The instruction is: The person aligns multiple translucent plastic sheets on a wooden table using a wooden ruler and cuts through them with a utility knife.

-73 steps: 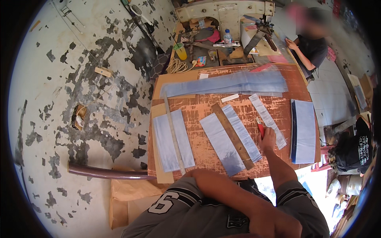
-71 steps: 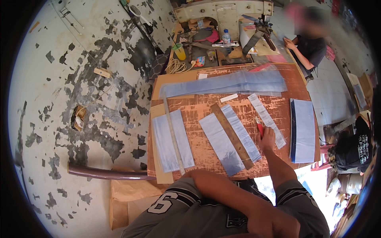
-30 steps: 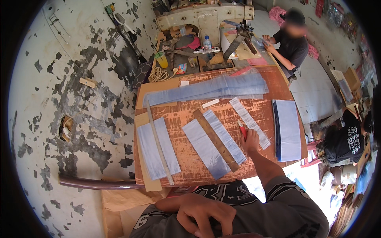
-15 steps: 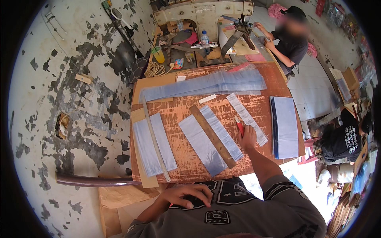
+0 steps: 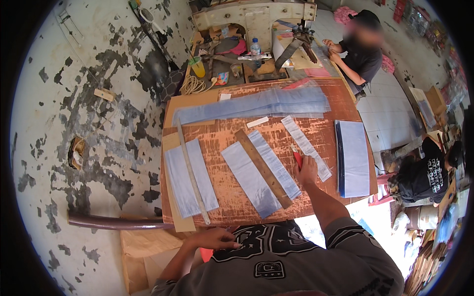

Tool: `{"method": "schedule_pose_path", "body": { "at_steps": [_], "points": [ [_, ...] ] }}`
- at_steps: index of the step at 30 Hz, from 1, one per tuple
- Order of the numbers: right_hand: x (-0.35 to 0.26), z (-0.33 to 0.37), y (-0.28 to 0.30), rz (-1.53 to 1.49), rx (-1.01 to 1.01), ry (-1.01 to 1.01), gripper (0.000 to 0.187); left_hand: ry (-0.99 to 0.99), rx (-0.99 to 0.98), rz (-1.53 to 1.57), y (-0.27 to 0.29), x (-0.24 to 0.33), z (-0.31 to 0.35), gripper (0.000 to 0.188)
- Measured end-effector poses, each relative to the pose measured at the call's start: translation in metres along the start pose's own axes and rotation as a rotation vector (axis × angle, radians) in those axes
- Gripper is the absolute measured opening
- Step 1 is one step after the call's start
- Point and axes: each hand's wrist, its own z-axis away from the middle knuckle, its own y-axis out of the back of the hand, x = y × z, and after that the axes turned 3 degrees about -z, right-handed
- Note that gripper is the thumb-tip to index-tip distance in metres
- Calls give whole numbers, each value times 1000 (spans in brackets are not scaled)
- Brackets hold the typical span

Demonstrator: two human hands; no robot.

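Observation:
My right hand (image 5: 308,170) is closed around a red-handled cutter (image 5: 297,158) on the worn brown table (image 5: 229,200). Just beside it lies a narrow translucent plastic strip (image 5: 308,150). To its left, a brown wooden ruler (image 5: 261,167) rests slantwise across bluish plastic sheets (image 5: 247,175). My left hand (image 5: 215,238) is at the front of my shirt, off the table's near edge; it holds nothing visible, its fingers loosely extended. Near that edge, a thin long ruler (image 5: 191,170) crosses another piece of plastic sheeting (image 5: 203,172) on cardboard.
A long layer of plastic sheeting (image 5: 247,106) spans the table's far side, and a sheet stack (image 5: 354,158) lies at the right. A small white piece (image 5: 257,122) sits between. Beyond stand a machine (image 5: 256,17), a bottle (image 5: 255,47) and a yellow drink (image 5: 198,68). Two people are at the right.
My left hand has drawn left and slightly down along my shirt, its fingers less spread. My right hand stays at nearly the same place with the cutter.

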Motion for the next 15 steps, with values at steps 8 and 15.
{"method": "schedule_pose_path", "body": {
  "at_steps": [8,15],
  "points": [
    [-3,0,-2,16,8,13,32,23,-38,159,-13,-17,0,39],
    [4,1,-5,39,0,-5,32,143,283,-472,-27,-37,23,30]
  ]
}}
